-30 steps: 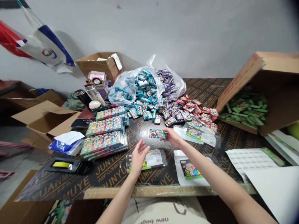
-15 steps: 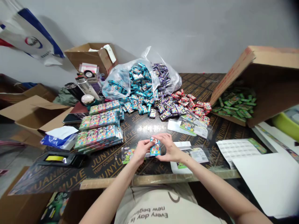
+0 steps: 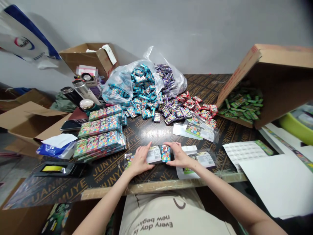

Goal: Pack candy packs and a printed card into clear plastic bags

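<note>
My left hand (image 3: 140, 159) lies on a clear sleeve with a printed card (image 3: 153, 154) at the table's near edge, fingers pressing it down. My right hand (image 3: 179, 155) pinches a small blue packet (image 3: 165, 153) at the sleeve's right end, where the packet meets the sleeve. More carded sleeves (image 3: 199, 160) lie just right of my right hand. Behind them spreads a heap of blue packets (image 3: 144, 109), purple packets (image 3: 171, 112) and red packets (image 3: 202, 111).
Stacks of filled sleeves (image 3: 100, 140) sit at the left, near a tape dispenser (image 3: 58, 168). A plastic bag (image 3: 144, 81) holds more packets. A tipped cardboard box (image 3: 269, 81) with green packets stands at the right. White sheets (image 3: 276, 182) cover the right corner.
My right hand brought the blue packet from mid-table toward me. Both hands met over it, then lowered it onto the sleeve at the near edge.
</note>
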The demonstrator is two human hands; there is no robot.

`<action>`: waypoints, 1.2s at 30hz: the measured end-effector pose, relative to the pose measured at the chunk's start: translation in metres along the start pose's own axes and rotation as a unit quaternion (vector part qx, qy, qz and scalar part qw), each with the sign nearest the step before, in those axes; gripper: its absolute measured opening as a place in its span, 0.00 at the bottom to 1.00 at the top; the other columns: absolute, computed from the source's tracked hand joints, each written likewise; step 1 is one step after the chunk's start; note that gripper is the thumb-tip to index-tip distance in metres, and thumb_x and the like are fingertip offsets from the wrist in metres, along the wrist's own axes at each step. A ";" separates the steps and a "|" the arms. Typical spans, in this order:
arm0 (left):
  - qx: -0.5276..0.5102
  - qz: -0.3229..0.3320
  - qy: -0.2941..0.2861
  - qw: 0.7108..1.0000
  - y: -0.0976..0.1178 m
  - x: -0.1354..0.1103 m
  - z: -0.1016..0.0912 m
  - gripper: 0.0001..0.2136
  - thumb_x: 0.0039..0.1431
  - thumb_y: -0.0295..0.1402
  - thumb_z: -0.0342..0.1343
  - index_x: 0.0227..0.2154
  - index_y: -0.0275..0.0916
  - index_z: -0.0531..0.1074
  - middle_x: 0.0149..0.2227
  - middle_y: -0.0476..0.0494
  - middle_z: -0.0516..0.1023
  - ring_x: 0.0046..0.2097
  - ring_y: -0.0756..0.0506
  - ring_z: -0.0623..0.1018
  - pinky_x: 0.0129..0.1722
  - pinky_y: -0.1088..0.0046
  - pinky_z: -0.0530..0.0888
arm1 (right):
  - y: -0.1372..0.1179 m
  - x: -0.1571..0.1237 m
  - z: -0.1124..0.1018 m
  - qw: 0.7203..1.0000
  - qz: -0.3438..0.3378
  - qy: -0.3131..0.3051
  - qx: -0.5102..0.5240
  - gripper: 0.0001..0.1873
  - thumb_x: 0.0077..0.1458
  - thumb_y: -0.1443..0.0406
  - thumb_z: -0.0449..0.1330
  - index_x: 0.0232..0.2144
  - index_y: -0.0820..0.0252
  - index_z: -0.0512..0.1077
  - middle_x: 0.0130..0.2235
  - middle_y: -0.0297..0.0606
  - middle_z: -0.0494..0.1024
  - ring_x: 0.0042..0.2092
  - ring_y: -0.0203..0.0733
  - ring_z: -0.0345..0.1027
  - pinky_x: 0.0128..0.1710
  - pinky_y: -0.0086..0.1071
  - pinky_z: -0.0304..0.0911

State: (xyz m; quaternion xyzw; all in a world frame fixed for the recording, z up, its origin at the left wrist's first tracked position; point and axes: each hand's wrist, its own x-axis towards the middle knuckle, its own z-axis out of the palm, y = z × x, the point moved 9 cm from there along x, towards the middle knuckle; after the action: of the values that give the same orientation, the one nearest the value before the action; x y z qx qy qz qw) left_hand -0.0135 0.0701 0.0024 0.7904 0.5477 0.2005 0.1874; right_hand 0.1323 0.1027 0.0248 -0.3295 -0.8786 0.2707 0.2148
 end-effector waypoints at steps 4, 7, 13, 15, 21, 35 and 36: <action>-0.042 0.004 -0.001 0.999 0.005 0.000 -0.007 0.47 0.39 0.37 0.60 0.60 0.40 0.38 0.50 0.40 0.65 0.50 0.39 0.64 0.55 0.57 0.54 | -0.001 0.003 -0.003 0.994 -0.006 -0.017 0.112 0.43 0.36 0.62 0.65 0.55 0.57 0.52 0.53 0.43 0.63 0.53 0.48 0.56 0.52 0.41 0.49; -0.073 -0.015 0.003 0.997 0.000 0.000 -0.010 0.48 0.38 0.37 0.61 0.60 0.41 0.38 0.50 0.40 0.65 0.50 0.39 0.64 0.54 0.57 0.56 | -0.001 0.006 -0.006 0.988 0.000 -0.020 0.153 0.44 0.36 0.63 0.65 0.55 0.56 0.51 0.53 0.44 0.62 0.54 0.47 0.56 0.53 0.40 0.50; -0.122 -0.053 0.011 0.991 -0.014 0.001 -0.017 0.48 0.38 0.35 0.62 0.60 0.42 0.38 0.51 0.41 0.64 0.52 0.41 0.65 0.53 0.61 0.59 | 0.001 0.011 -0.023 0.993 0.030 0.019 0.110 0.45 0.31 0.67 0.65 0.54 0.56 0.52 0.48 0.41 0.66 0.51 0.49 0.58 0.53 0.45 0.44; -0.127 -0.047 0.007 0.991 -0.012 0.003 -0.020 0.49 0.37 0.35 0.62 0.60 0.42 0.39 0.51 0.41 0.64 0.52 0.40 0.65 0.53 0.60 0.59 | 0.000 0.013 -0.021 0.990 0.027 -0.028 0.137 0.48 0.31 0.67 0.66 0.55 0.56 0.49 0.47 0.39 0.67 0.50 0.46 0.60 0.53 0.44 0.44; -0.137 -0.035 -0.009 0.990 -0.001 0.003 -0.018 0.49 0.35 0.34 0.63 0.60 0.43 0.41 0.51 0.42 0.65 0.51 0.40 0.65 0.53 0.61 0.60 | -0.005 0.019 -0.020 0.993 -0.008 -0.060 0.104 0.48 0.31 0.67 0.66 0.55 0.56 0.51 0.49 0.41 0.66 0.51 0.48 0.58 0.53 0.43 0.44; -0.126 -0.077 0.077 0.986 -0.010 0.010 -0.032 0.49 0.39 0.35 0.62 0.60 0.44 0.35 0.51 0.40 0.64 0.51 0.39 0.66 0.52 0.58 0.60 | -0.022 0.018 -0.015 0.996 0.018 0.083 -0.005 0.39 0.58 0.55 0.46 0.60 0.54 0.25 0.59 0.47 0.56 0.61 0.48 0.46 0.57 0.54 0.18; -0.126 -0.080 0.080 0.986 -0.011 0.010 -0.032 0.49 0.39 0.36 0.62 0.60 0.43 0.35 0.51 0.40 0.64 0.51 0.39 0.66 0.52 0.58 0.60 | -0.027 0.021 -0.008 0.998 -0.002 0.060 -0.005 0.37 0.59 0.56 0.45 0.60 0.53 0.26 0.59 0.46 0.56 0.60 0.47 0.49 0.57 0.53 0.19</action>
State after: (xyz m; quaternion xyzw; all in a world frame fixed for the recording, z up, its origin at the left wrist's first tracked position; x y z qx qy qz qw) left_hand -0.0358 0.0859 0.0252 0.6955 0.5925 0.3153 0.2567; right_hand 0.1095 0.1026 0.0515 -0.3443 -0.8663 0.2454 0.2660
